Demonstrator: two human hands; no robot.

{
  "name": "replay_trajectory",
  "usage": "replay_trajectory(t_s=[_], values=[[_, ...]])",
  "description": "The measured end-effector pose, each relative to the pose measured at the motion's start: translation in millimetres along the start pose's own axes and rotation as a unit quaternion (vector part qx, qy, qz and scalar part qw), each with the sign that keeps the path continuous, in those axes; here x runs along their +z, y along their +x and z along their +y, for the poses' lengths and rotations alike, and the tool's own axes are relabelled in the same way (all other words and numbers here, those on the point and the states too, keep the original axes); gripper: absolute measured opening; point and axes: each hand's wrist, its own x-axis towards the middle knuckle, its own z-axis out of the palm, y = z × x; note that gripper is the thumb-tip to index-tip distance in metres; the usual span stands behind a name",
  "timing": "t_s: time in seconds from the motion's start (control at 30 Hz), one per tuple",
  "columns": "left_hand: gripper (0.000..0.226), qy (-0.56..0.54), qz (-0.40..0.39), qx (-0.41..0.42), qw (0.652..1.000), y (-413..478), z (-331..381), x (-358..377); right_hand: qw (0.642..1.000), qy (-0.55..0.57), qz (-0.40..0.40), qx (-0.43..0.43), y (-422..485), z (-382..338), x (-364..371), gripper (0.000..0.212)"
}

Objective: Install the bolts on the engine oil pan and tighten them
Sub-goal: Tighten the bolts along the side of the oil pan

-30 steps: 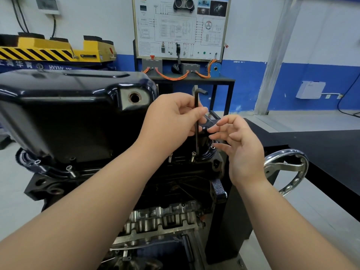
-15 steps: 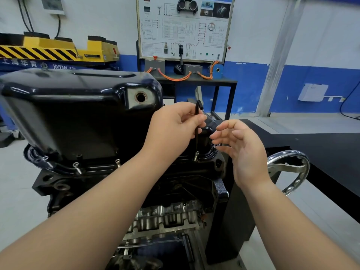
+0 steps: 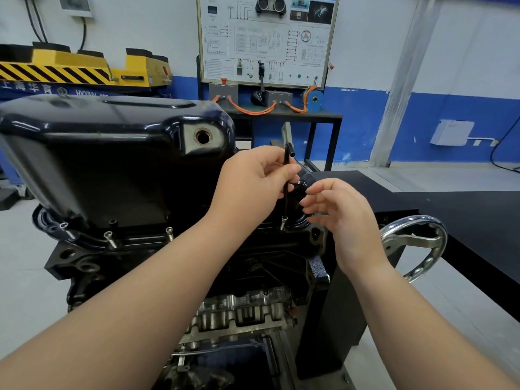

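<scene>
The glossy black pressed-steel oil pan sits on the dark engine block, filling the left and centre of the frame. At its flange near the centre a silver socket-head bolt stands proud, only partly run in. A slim black L-shaped hex key stands upright with its tip in that bolt's head. The left hand pinches the key's upper shaft between curled fingers and thumb. The right hand hovers just beside the key, its fingers loosely spread and holding nothing. The step in hand looks like spinning this bolt down. The next move probably calls for keeping the key square in the socket and twirling until the head seats. After that come the other silver bolts at lower left, which also stand proud. A chromed handwheel sits at the right, before a black desk.
</scene>
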Motion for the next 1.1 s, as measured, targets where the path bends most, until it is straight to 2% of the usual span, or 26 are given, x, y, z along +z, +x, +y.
replay_trajectory(t_s=[0.27,0.47,0.6,0.7,0.83,0.93,1.1], values=[[0.015,0.046,0.002,0.016,0.999,5,3,-1,0.985,-0.149,-0.007,-0.083,2,-5,7,0.019],[0.014,0.129,-0.005,0.059,0.990,4,7,0,0.932,-0.299,-0.041,-0.200,7,-11,6,0.023],[0.024,0.168,-0.015,0.073,0.983,6,8,-1,0.929,-0.295,-0.085,-0.206,14,-7,8,0.027],[0.024,0.185,-0.010,0.074,0.980,6,9,0,0.941,-0.259,-0.097,-0.196,18,-5,8,0.019],[0.015,0.190,-0.004,0.081,0.978,7,7,2,0.950,-0.232,-0.081,-0.193,19,0,9,0.014],[0.010,0.132,0.027,0.058,0.989,6,7,3,0.956,-0.227,-0.056,-0.178,19,4,13,0.009],[0.020,0.124,0.065,0.033,0.990,4,9,3,0.962,-0.217,-0.052,-0.158,20,8,14,0.014]])
